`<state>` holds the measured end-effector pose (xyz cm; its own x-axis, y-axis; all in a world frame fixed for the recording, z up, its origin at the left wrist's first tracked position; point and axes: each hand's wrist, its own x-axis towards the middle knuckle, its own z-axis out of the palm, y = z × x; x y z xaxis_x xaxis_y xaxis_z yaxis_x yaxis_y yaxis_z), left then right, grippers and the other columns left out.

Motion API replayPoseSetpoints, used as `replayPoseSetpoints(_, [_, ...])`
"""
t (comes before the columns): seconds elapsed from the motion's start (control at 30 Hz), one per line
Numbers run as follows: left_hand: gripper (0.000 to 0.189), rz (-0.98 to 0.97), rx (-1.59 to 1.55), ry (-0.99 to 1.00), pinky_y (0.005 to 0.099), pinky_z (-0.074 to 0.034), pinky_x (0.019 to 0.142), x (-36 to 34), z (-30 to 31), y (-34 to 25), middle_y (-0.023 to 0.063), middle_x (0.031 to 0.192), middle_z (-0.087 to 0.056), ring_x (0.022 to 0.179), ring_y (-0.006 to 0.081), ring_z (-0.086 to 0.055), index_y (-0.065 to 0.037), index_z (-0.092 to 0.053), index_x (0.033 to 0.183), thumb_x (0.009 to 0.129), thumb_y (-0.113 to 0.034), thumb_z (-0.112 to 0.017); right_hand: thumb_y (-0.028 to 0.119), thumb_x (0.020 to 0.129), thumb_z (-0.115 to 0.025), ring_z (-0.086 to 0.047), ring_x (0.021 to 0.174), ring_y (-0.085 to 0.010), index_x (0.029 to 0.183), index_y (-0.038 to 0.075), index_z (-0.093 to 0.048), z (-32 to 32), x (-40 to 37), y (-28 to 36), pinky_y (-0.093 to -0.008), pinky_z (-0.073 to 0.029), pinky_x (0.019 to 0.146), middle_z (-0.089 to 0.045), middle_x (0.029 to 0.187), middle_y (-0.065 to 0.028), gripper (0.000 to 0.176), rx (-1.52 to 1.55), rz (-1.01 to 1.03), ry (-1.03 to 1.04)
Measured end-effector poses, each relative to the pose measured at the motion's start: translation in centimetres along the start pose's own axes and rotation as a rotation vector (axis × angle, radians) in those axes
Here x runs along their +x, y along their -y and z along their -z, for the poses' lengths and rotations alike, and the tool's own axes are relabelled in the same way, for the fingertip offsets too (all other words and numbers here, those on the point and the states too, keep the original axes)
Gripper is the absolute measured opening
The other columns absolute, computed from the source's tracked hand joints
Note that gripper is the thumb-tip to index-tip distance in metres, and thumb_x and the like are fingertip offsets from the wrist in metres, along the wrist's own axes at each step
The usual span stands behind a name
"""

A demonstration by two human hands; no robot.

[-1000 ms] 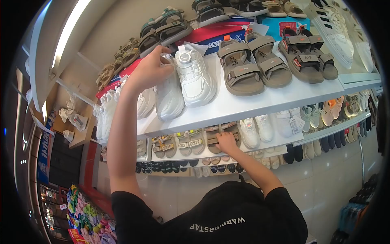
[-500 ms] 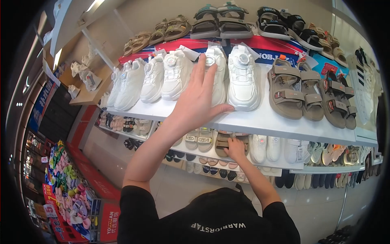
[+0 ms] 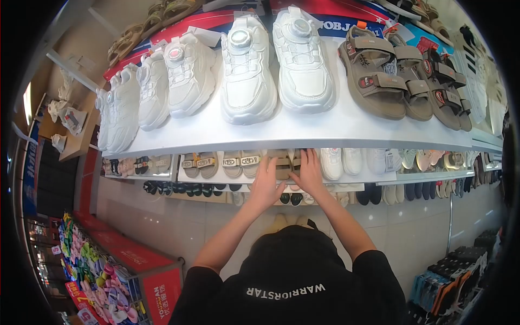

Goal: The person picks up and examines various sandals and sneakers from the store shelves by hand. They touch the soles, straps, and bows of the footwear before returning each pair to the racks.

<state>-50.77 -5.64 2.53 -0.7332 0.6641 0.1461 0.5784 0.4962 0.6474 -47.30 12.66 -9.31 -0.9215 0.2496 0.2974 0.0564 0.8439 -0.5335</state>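
A pair of taupe strap sandals sits on the lower white shelf, partly under the upper shelf's edge. My left hand is at its left side, long fingers along the left sandal and thumb toward the front. From the right, my right hand holds the other sandal, fingers over its outer side, thumb inward. Together the hands clasp the pair, and the fingers cover parts of it. Beige sandals with patterned straps stand left of my left hand. White sneakers are right of my right hand.
Above, the upper shelf juts out with white dial-lace sneakers and taupe sandals on it. Lower rows hold more shoes. A red-sided bin of colourful slippers stands at left, and a rack of packaged goods at lower right.
My left hand has come down from the white sneakers on the upper shelf to the taupe sandals below. My right hand stays at that pair, shifted to its right side.
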Motion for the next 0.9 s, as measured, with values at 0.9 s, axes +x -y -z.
replayPoseSetpoints(0.9, [0.072,-0.111,-0.028,-0.129,0.05,-0.036,0.112,3.8,-7.9,9.5,0.0336,0.148,-0.031,0.136,0.0517,-0.036,0.003,-0.042,0.137,0.076,-0.01,-0.078,0.022,0.079,-0.079,-0.033,0.136,-0.051,0.126,-0.001,-0.052,-0.3,0.4,2.5,-0.0495,-0.035,0.112,-0.039,0.143,-0.0296,0.06,-0.074,-0.236,-0.069])
